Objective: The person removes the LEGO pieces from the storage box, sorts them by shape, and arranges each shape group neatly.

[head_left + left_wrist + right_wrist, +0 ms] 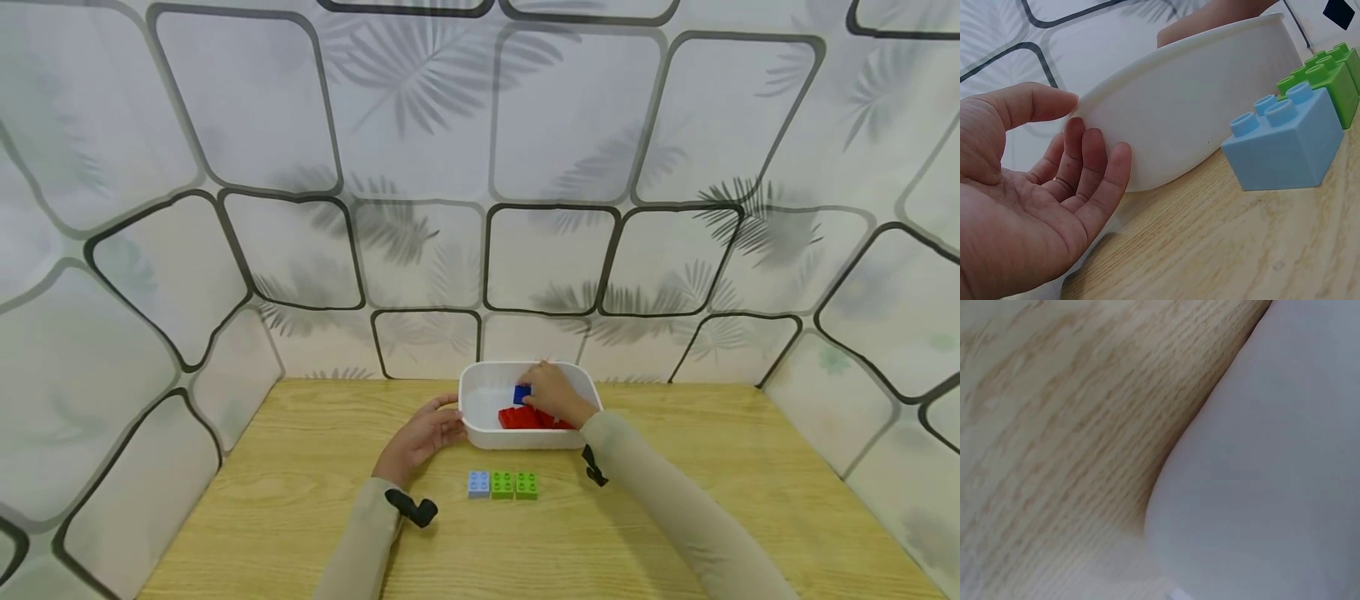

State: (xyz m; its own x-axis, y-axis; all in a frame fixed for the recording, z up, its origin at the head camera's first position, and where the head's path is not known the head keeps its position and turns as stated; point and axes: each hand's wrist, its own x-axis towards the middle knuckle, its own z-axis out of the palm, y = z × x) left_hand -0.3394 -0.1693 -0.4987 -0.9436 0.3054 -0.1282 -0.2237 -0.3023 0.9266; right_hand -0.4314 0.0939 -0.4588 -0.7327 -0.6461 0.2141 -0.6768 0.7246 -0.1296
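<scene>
A white plastic bin (525, 439) stands on the table near the back wall. My left hand (425, 435) is at its left end, and in the left wrist view its thumb is at the rim while the loosely bent fingers (1116, 164) lie against the outer wall. My right hand (557, 393) reaches down into the bin and pinches a dark blue toy building brick (521, 395) at its fingertips. Red bricks (519, 417) lie below it, partly hidden by the hand. The right wrist view shows only the bin's wall (1260, 475) and the tabletop.
In front of the bin, a light blue brick (478, 484) and two green bricks (514, 485) stand in a row on the wooden table (300, 500). A patterned cloth wall (420, 250) encloses the back and sides.
</scene>
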